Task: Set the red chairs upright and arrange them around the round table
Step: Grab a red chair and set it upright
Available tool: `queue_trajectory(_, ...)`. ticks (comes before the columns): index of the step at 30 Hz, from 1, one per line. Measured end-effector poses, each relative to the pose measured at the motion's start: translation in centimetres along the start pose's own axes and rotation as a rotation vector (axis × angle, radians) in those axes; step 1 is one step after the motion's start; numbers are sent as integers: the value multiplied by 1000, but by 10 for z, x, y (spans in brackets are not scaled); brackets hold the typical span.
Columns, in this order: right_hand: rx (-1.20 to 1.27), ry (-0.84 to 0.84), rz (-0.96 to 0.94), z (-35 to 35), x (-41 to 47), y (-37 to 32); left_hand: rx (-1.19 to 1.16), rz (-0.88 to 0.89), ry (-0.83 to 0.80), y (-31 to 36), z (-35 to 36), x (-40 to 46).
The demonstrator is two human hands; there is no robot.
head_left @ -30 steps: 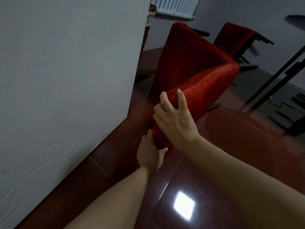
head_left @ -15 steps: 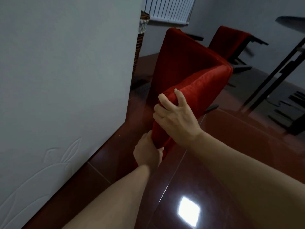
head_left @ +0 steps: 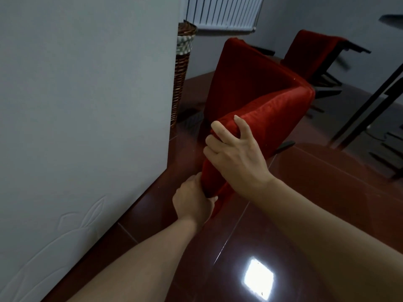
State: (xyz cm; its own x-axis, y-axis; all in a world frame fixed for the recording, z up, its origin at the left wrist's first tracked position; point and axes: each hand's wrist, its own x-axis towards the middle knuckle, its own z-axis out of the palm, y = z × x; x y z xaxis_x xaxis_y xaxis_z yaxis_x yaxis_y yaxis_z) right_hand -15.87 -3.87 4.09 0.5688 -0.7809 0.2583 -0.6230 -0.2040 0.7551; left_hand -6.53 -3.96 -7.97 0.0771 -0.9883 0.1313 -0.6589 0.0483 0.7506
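Near chair: the red plush upholstered chair [head_left: 257, 101] lies tipped on the glossy dark red tiled floor [head_left: 316, 192], its padded edge raised toward the person, its dark legs pointing away to the right.
Right hand: the right hand [head_left: 236, 158] grips the chair's upper padded edge, fingers curled over the top of the cushion, thumb side hidden.
Left hand: the left hand [head_left: 193, 201] holds the lower corner of the same edge, thumb and fingers pinched round the fabric just above the floor.
Change: compared with half a second ago, both hands keep the same hold; the chair sits slightly lower and further right in the view, and more of the basket and radiator shows.
Second chair: another red upholstered chair with dark legs [head_left: 314, 51] lies tipped further back, well apart from the near one.
Left edge: a tall white panel with an embossed leaf pattern [head_left: 82, 127] stands just beside the chair, leaving a narrow strip of floor between them.
Behind: a brown woven wicker basket [head_left: 182, 68] stands at the panel's far edge, below a white ribbed wall radiator [head_left: 222, 12].
Right side: dark slanted metal table legs [head_left: 366, 105] rise near the frame edge; open floor lies between them and the near chair.
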Motion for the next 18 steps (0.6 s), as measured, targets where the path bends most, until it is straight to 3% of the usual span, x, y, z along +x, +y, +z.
queue_trajectory(3, 65, -29, 20, -11, 8, 30, 37, 2, -35, 30, -18, 10)
queue_trajectory(10, 248, 76, 150, -26, 19, 114, 107, 6, -101, 115, -49, 31)
queue_trajectory(18, 376, -152, 165, -46, 23, 248, 210, -21, -139, 241, -73, 61)
